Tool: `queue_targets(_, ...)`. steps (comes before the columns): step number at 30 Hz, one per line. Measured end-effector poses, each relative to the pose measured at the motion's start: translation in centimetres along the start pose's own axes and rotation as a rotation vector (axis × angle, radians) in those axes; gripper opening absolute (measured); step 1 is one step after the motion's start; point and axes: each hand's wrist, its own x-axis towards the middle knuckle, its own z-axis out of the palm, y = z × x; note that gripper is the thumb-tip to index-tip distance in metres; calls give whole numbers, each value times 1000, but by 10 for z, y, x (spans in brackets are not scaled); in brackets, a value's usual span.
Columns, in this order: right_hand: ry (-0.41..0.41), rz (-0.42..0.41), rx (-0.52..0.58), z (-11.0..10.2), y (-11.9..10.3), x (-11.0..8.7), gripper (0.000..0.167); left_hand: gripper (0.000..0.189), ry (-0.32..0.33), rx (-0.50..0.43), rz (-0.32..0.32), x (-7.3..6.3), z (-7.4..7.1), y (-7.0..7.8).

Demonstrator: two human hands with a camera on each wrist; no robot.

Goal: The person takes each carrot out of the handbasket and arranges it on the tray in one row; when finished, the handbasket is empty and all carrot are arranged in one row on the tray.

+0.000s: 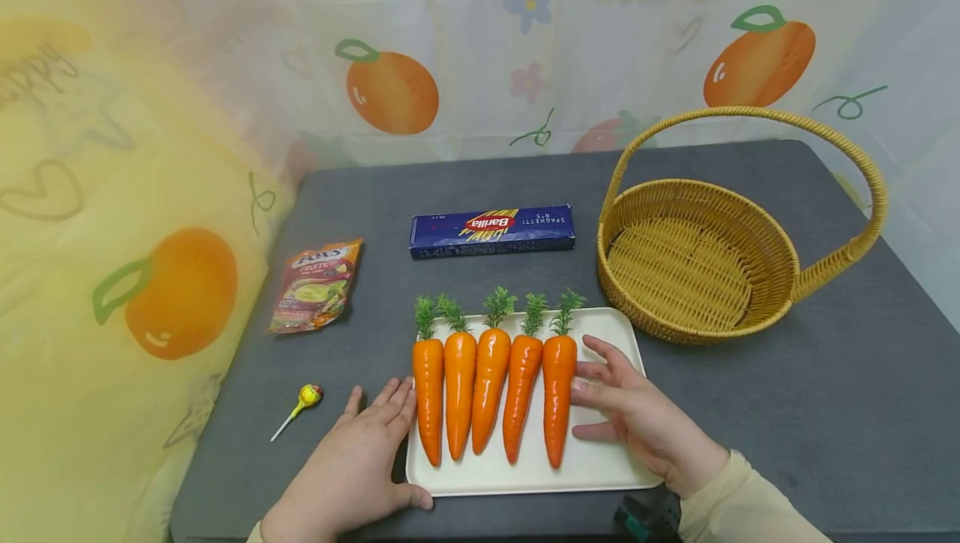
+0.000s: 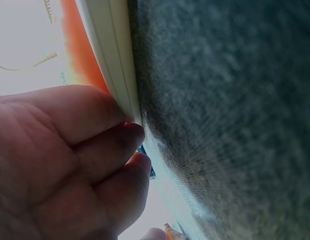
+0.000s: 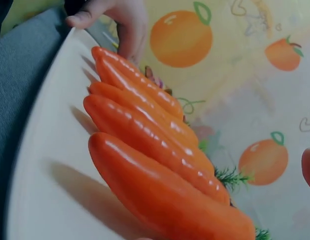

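Several orange carrots with green tops lie side by side on a cream rectangular tray (image 1: 607,464). The leftmost carrot (image 1: 428,397) is close to the tray's left edge. My left hand (image 1: 360,460) rests against that edge, its fingers extended and its thumb at the front corner. In the left wrist view, the fingertips of the left hand (image 2: 94,160) touch the tray's rim (image 2: 117,60). Over the right part of the tray, my right hand (image 1: 637,410) has its fingers spread beside the rightmost carrot (image 1: 558,393). Whether its fingertips touch this carrot is hard to tell.
A wicker basket (image 1: 776,310) with a tall handle stands at the right. Behind the tray lies a blue spaghetti box (image 1: 491,232). On the left are a candy bag (image 1: 317,286) and a lollipop (image 1: 307,397). A dark object (image 1: 648,516) sits by the right wrist.
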Motion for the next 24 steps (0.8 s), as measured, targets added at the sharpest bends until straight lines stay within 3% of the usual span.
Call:
queue_targets(8, 51, 4, -27, 3, -2, -7, 90, 137, 12, 2, 11, -2, 1, 0)
queue_targets(18, 34, -37, -41, 2, 0, -14, 88, 138, 12, 4, -8, -5, 0, 0)
queue_targets(24, 23, -71, -84, -5, -7, -19, 79, 137, -7, -21, 1, -5, -3, -5)
